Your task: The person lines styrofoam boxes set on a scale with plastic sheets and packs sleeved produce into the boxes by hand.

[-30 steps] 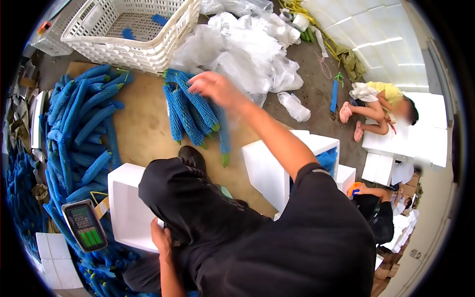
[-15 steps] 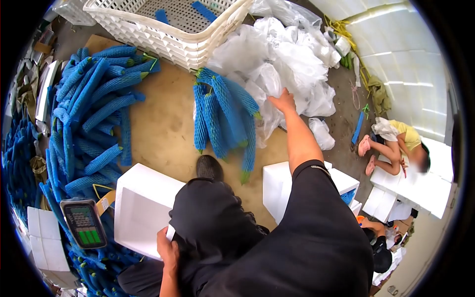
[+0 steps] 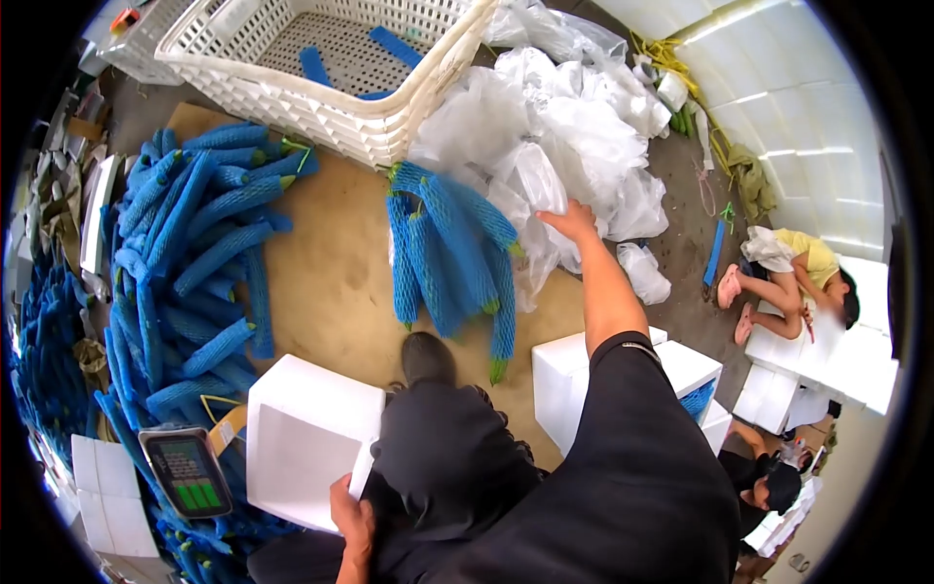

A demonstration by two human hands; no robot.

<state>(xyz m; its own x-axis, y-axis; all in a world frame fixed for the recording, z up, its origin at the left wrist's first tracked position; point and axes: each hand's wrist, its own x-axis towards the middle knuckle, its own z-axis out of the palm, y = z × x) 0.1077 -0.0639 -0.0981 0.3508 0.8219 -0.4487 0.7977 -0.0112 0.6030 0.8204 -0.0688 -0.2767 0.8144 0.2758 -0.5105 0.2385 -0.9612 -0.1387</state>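
Note:
My right hand (image 3: pixel 576 222) is stretched forward, its fingers closed on a clear plastic bag (image 3: pixel 537 180) at the edge of a heap of similar bags. Low on the left, my left hand (image 3: pixel 352 516) grips the rim of a white foam box (image 3: pixel 316 404), tilted with its open side toward me and resting by my leg. Between the heap and my shoe lies a small bunch of long, green-tipped vegetables (image 3: pixel 438 243) in blue foam net sleeves. Some of the bag's folds beneath my right fingers are hard to make out.
A large pile of netted vegetables (image 3: pixel 185 263) lies left, with a scale display (image 3: pixel 185 474) below it. White stacked crates (image 3: pixel 292 83) stand ahead. Another foam box (image 3: pixel 564 384) is beside my right arm. A person (image 3: pixel 798 277) sits at the far right; another person (image 3: pixel 764 482) is lower right.
The whole view has shifted slightly, so most things appear lower and further right. My right hand stays at the plastic bag and my left hand stays on the foam box's rim.

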